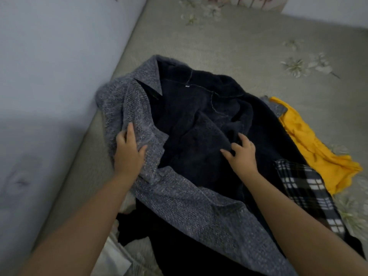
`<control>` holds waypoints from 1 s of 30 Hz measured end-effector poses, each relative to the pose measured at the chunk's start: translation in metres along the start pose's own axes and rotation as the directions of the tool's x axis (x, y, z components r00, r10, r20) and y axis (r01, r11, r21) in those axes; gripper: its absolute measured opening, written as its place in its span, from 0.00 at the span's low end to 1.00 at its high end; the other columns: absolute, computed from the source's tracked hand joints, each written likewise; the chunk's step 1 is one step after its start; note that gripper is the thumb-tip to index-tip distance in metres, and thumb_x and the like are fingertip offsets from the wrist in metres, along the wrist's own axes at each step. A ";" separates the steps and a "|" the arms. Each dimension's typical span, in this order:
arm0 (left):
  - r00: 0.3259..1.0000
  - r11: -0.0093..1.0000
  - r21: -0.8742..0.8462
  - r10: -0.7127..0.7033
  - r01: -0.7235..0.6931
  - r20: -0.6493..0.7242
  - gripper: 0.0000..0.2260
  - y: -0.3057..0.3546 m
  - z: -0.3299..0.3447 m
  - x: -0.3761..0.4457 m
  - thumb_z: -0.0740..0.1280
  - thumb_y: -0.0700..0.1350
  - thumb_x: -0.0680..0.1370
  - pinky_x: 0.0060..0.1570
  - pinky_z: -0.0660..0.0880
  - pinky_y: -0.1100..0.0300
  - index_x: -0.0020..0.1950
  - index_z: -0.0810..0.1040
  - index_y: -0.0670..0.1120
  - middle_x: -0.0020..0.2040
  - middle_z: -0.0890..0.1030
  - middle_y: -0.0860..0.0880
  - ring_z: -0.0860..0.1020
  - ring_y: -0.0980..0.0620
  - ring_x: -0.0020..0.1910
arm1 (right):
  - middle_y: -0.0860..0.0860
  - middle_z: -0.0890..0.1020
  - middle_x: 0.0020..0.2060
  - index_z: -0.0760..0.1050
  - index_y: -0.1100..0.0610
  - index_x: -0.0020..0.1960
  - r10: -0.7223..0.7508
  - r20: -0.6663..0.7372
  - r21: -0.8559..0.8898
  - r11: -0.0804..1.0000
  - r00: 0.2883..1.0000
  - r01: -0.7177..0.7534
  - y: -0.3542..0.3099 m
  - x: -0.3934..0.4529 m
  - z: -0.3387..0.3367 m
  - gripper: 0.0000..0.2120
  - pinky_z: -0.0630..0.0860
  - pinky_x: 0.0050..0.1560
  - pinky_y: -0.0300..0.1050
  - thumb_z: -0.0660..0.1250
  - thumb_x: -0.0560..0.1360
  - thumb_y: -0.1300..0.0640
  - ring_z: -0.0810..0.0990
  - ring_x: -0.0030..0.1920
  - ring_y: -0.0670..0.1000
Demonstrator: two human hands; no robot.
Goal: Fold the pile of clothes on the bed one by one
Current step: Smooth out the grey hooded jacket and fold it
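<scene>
Left hand pinching grey tweed-knit coat, right hand clutching its dark fleece lining, atop pile on floral bed. Early days; probably needs spreading flat next.

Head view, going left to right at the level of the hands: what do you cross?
Wall → left hand on the grey knit coat → coat's dark lining → right hand → plaid cloth → yellow garment.
</scene>
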State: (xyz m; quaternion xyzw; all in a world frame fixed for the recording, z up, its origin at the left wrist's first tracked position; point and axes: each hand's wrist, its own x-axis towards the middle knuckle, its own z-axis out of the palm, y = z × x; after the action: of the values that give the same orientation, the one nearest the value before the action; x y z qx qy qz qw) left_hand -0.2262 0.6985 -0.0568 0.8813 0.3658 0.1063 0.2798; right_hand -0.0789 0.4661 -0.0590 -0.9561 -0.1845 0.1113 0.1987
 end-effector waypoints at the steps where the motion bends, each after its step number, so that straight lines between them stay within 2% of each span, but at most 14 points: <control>1: 0.999 0.999 -0.011 0.030 -0.030 0.014 0.26 -0.001 -0.002 0.001 0.62 0.40 0.78 0.57 0.66 0.51 0.73 0.56 0.39 0.67 0.64 0.34 0.67 0.38 0.62 | 0.60 0.61 0.71 0.77 0.67 0.48 -0.015 -0.055 0.025 1.000 0.998 0.016 -0.002 -0.003 0.002 0.15 0.63 0.64 0.54 0.66 0.74 0.53 0.57 0.71 0.61; 6: 0.972 0.973 -0.039 0.227 -0.229 -0.055 0.16 0.009 -0.036 -0.019 0.63 0.35 0.77 0.42 0.67 0.55 0.65 0.71 0.36 0.51 0.77 0.35 0.76 0.40 0.47 | 0.63 0.73 0.61 0.73 0.69 0.45 -0.058 -0.084 0.153 0.986 0.995 0.071 -0.017 -0.038 -0.022 0.15 0.67 0.58 0.49 0.62 0.77 0.56 0.70 0.61 0.61; 8: 0.951 0.949 -0.069 0.304 -0.307 -0.058 0.16 0.018 -0.059 -0.038 0.64 0.34 0.76 0.38 0.66 0.59 0.63 0.74 0.39 0.46 0.78 0.38 0.74 0.46 0.39 | 0.64 0.77 0.46 0.71 0.69 0.43 -0.103 -0.045 0.176 0.978 0.994 0.110 -0.021 -0.061 -0.038 0.15 0.69 0.46 0.51 0.61 0.77 0.55 0.75 0.49 0.61; 10: 0.922 0.920 -0.082 0.386 -0.384 0.008 0.16 0.028 -0.083 -0.062 0.65 0.35 0.75 0.35 0.69 0.56 0.63 0.75 0.42 0.43 0.78 0.42 0.73 0.48 0.36 | 0.58 0.71 0.31 0.65 0.62 0.36 -0.150 0.016 0.210 0.967 0.989 0.143 -0.027 -0.087 -0.057 0.16 0.63 0.32 0.48 0.60 0.78 0.54 0.71 0.33 0.55; 11: 0.910 0.909 -0.099 0.411 -0.405 0.053 0.15 0.033 -0.095 -0.075 0.65 0.35 0.76 0.35 0.69 0.57 0.62 0.75 0.43 0.42 0.77 0.44 0.73 0.47 0.36 | 0.54 0.67 0.28 0.60 0.58 0.33 -0.172 0.049 0.211 0.965 0.984 0.158 -0.031 -0.100 -0.067 0.17 0.58 0.30 0.46 0.59 0.78 0.54 0.67 0.29 0.51; 13: 0.899 0.907 -0.155 0.414 -0.393 0.144 0.15 0.043 -0.117 -0.103 0.65 0.37 0.76 0.38 0.66 0.63 0.62 0.76 0.45 0.44 0.78 0.47 0.75 0.47 0.39 | 0.50 0.62 0.27 0.56 0.55 0.33 -0.233 0.110 0.153 0.964 0.966 0.215 -0.038 -0.128 -0.085 0.18 0.56 0.31 0.45 0.59 0.78 0.53 0.63 0.28 0.48; 15: 0.902 0.922 -0.198 0.371 -0.331 0.219 0.14 0.049 -0.139 -0.135 0.65 0.40 0.76 0.45 0.65 0.69 0.62 0.76 0.47 0.53 0.80 0.46 0.77 0.51 0.49 | 0.49 0.61 0.27 0.54 0.53 0.32 -0.307 0.150 0.053 0.952 0.940 0.302 -0.038 -0.161 -0.100 0.20 0.56 0.32 0.46 0.59 0.78 0.52 0.62 0.27 0.48; 17: 0.889 0.944 -0.202 0.318 -0.263 0.330 0.16 0.047 -0.159 -0.173 0.65 0.42 0.77 0.51 0.63 0.74 0.64 0.74 0.49 0.61 0.76 0.48 0.73 0.56 0.58 | 0.49 0.62 0.27 0.53 0.52 0.32 -0.391 0.199 -0.009 0.916 0.899 0.401 -0.032 -0.202 -0.111 0.20 0.56 0.33 0.46 0.59 0.78 0.51 0.66 0.29 0.52; 19: 0.796 0.973 -0.084 0.224 -0.215 0.563 0.20 0.040 -0.171 -0.221 0.64 0.48 0.77 0.56 0.60 0.73 0.69 0.67 0.53 0.68 0.70 0.50 0.69 0.54 0.65 | 0.52 0.70 0.32 0.60 0.55 0.35 -0.462 0.304 -0.063 0.863 0.833 0.501 -0.016 -0.248 -0.109 0.16 0.60 0.34 0.46 0.58 0.78 0.49 0.73 0.37 0.56; 22: 0.522 0.974 0.176 -0.076 -0.144 0.850 0.28 0.029 -0.164 -0.300 0.61 0.56 0.77 0.64 0.58 0.64 0.74 0.55 0.54 0.75 0.58 0.50 0.61 0.51 0.71 | 0.58 0.75 0.46 0.70 0.59 0.46 -0.422 0.579 -0.101 0.812 0.697 0.575 0.013 -0.317 -0.091 0.14 0.67 0.42 0.45 0.56 0.79 0.48 0.75 0.45 0.57; 24: 0.348 0.937 0.311 -0.241 -0.160 0.906 0.29 0.024 -0.150 -0.349 0.59 0.58 0.77 0.70 0.54 0.57 0.75 0.53 0.51 0.76 0.54 0.48 0.56 0.49 0.73 | 0.60 0.75 0.49 0.71 0.62 0.52 -0.339 0.738 -0.073 0.820 0.584 0.568 0.030 -0.351 -0.082 0.16 0.68 0.45 0.46 0.57 0.79 0.48 0.74 0.47 0.57; 26: 0.279 0.912 0.373 -0.318 -0.173 0.906 0.29 0.020 -0.133 -0.381 0.58 0.59 0.77 0.71 0.56 0.54 0.75 0.54 0.51 0.75 0.57 0.46 0.58 0.47 0.72 | 0.60 0.74 0.50 0.72 0.63 0.52 -0.343 0.732 -0.007 0.860 0.589 0.510 0.042 -0.365 -0.080 0.16 0.69 0.47 0.46 0.60 0.78 0.50 0.74 0.48 0.57; 27: 0.296 0.905 0.386 -0.325 -0.179 0.898 0.28 0.019 -0.125 -0.389 0.57 0.58 0.78 0.71 0.56 0.53 0.75 0.55 0.50 0.75 0.57 0.46 0.59 0.46 0.72 | 0.59 0.75 0.49 0.73 0.63 0.50 -0.358 0.688 0.008 0.874 0.631 0.486 0.045 -0.364 -0.081 0.15 0.69 0.48 0.47 0.60 0.78 0.51 0.74 0.48 0.57; 30: 0.510 0.894 0.396 -0.245 -0.211 0.824 0.26 0.023 -0.109 -0.381 0.55 0.55 0.80 0.69 0.57 0.55 0.75 0.55 0.46 0.74 0.58 0.44 0.59 0.46 0.72 | 0.58 0.76 0.46 0.74 0.63 0.48 -0.399 0.483 -0.010 0.888 0.779 0.461 0.047 -0.346 -0.087 0.13 0.70 0.48 0.47 0.60 0.78 0.53 0.75 0.48 0.57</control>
State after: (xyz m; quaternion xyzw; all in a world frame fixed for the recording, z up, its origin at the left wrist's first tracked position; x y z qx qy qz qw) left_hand -0.5260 0.4622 0.0526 0.8517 0.2017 -0.4340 0.2136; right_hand -0.3535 0.2592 0.0474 -0.8434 -0.4469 0.2783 0.1067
